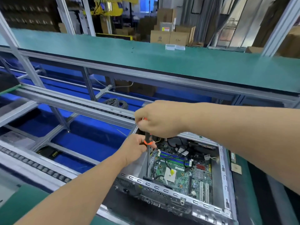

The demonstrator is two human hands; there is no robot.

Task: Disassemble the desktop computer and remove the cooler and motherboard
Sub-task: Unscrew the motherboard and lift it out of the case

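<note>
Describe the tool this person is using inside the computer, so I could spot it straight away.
Start at the open metal computer case at lower right, with the green motherboard inside. At its far left corner both hands meet: the left hand and right hand hold a screwdriver. Its orange-and-black handle and long dark shaft pointing down set it apart.

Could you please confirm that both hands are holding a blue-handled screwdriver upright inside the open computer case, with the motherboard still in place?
Not quite: the head view shows the screwdriver handle is orange and black, not blue. The rest holds: the left hand and right hand hold it upright inside the open computer case, with the motherboard still in place.
</note>
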